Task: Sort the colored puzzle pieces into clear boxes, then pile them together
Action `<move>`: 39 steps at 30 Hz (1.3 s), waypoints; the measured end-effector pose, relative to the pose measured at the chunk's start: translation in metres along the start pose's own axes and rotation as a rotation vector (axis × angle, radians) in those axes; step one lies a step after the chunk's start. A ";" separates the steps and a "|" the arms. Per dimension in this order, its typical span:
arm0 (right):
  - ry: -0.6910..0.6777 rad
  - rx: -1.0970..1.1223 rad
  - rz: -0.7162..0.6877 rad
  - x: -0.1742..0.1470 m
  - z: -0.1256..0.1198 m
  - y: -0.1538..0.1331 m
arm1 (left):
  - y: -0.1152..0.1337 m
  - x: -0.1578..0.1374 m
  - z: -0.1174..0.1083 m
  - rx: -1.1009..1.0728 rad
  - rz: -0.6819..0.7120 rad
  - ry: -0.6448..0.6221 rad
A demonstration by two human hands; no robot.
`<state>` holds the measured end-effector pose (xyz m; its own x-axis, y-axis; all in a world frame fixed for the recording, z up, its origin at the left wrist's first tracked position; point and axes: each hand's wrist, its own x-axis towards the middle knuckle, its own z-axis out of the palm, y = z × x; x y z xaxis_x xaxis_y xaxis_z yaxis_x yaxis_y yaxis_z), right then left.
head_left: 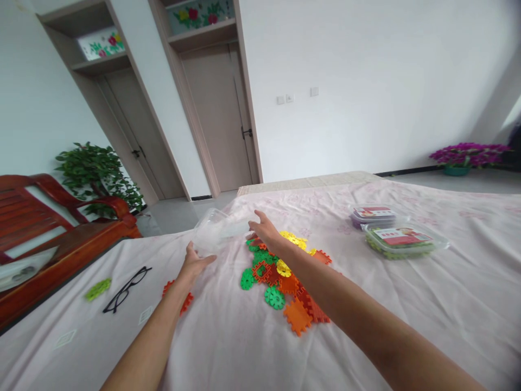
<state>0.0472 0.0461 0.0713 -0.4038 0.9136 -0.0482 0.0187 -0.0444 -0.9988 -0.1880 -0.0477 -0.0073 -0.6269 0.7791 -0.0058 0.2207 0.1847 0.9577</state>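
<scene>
A see-through plastic container (pixel 222 231), slightly blurred, sits between my two hands over the far side of the cloth. My left hand (pixel 197 264) grips its near left end, thumb stretched to the right. At its right end, my right hand (pixel 264 233) has its fingertips on the edge, with one finger sticking up. Below my right hand and forearm lies a heap of plastic building pieces: green notched discs (pixel 274 298), yellow flower-shaped discs (pixel 284 267) and orange toothed squares (pixel 298 316). My forearm hides part of the heap. Red toothed pieces (pixel 186 304) lie partly behind my left forearm.
Two lidded clear boxes stand at the right, one with green pieces (pixel 402 241), one with purple pieces (pixel 374 213). Black-framed glasses (pixel 127 289) and a light green piece (pixel 97 289) lie at the left. Beyond the cloth's left edge stands a wooden bench (pixel 97 217).
</scene>
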 end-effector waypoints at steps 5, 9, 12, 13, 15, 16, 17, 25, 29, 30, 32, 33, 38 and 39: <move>0.022 0.101 0.079 -0.001 0.000 -0.002 | 0.003 0.000 -0.001 -0.073 -0.152 0.001; 0.038 0.140 0.087 0.002 0.002 0.002 | -0.001 0.007 -0.001 -0.119 -0.207 0.028; 0.044 0.146 0.075 0.003 0.006 0.004 | -0.004 0.013 0.001 -0.133 -0.236 0.060; 0.044 0.148 0.075 0.003 0.007 0.004 | -0.004 0.015 0.002 -0.135 -0.241 0.072; 0.043 0.154 0.077 0.002 0.009 0.003 | -0.005 0.019 0.003 -0.140 -0.244 0.101; 0.042 0.158 0.077 0.001 0.010 0.002 | -0.005 0.020 0.003 -0.143 -0.243 0.119; 0.039 0.162 0.075 0.000 0.011 0.001 | -0.005 0.022 0.003 -0.148 -0.238 0.138; -0.028 0.153 0.080 0.004 0.028 0.004 | -0.008 0.031 -0.013 -0.201 -0.142 0.262; -0.100 0.172 0.095 0.009 0.041 0.009 | -0.016 0.038 -0.028 -0.220 -0.125 0.372; -0.121 0.178 0.102 0.009 0.045 0.010 | -0.018 0.040 -0.033 -0.224 -0.126 0.398; -0.151 0.193 0.117 0.008 0.053 0.009 | -0.022 0.045 -0.043 -0.233 -0.130 0.444; -0.161 0.200 0.125 0.008 0.057 0.009 | -0.024 0.048 -0.048 -0.238 -0.133 0.463; -0.186 0.218 0.154 0.002 0.062 0.010 | -0.032 0.057 -0.074 -0.259 -0.138 0.522; -0.178 0.201 0.141 0.001 0.058 0.011 | -0.035 0.058 -0.077 -0.259 -0.137 0.526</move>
<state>-0.0063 0.0232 0.0605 -0.5648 0.8080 -0.1679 -0.0880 -0.2613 -0.9612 -0.2898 -0.0554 -0.0184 -0.9367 0.3458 -0.0540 -0.0358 0.0588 0.9976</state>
